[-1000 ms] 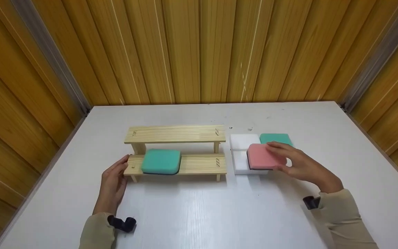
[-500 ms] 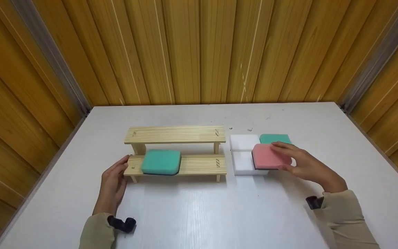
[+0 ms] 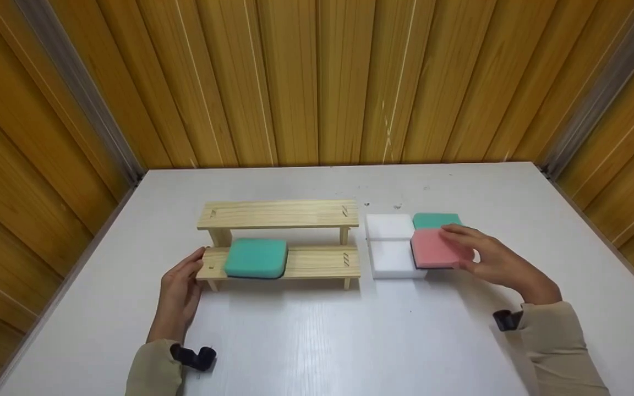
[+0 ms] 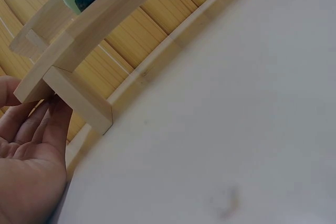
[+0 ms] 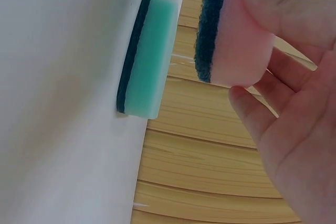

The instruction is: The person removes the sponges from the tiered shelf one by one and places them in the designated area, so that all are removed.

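My right hand (image 3: 490, 261) pinches a pink sponge (image 3: 439, 248) with a dark scouring layer underneath. In the right wrist view the pink sponge (image 5: 244, 35) is raised off the table, thumb on one side and fingers on the other. A green sponge (image 5: 149, 59) lies on the table beyond it, partly covered by it in the head view. My left hand (image 3: 180, 289) grips the left end of the two-tier wooden shelf (image 3: 317, 262); in the left wrist view the fingers (image 4: 52, 121) reach under its lower board. Another green sponge (image 3: 256, 257) rests on that lower step.
Two white sponge blocks (image 3: 397, 258) lie one behind the other on the white table (image 3: 306, 341), just right of the shelf. The upper step (image 3: 278, 214) stands higher at the back. Wood-patterned walls (image 3: 317, 82) close off the back and both sides.
My right hand has moved a little to the right with the pink sponge, uncovering more of the front white block. The left hand and shelf have stayed in place.
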### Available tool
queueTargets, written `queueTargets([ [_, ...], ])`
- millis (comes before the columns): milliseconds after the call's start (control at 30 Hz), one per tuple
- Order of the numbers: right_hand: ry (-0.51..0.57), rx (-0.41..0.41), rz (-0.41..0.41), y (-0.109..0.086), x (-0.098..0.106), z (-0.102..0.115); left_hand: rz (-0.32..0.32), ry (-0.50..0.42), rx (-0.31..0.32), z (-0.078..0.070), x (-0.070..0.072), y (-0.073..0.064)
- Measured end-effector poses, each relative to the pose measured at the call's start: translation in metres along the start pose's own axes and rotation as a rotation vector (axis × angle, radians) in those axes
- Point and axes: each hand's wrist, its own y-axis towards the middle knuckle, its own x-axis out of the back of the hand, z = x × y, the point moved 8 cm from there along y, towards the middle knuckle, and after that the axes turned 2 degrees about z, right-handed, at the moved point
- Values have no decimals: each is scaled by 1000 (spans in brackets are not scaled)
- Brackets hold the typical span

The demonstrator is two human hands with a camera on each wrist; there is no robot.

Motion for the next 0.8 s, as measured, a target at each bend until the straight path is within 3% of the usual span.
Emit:
queueTargets([
  [800, -9, -52, 26, -7, 5, -18, 0, -8, 9, 1, 0, 0],
])
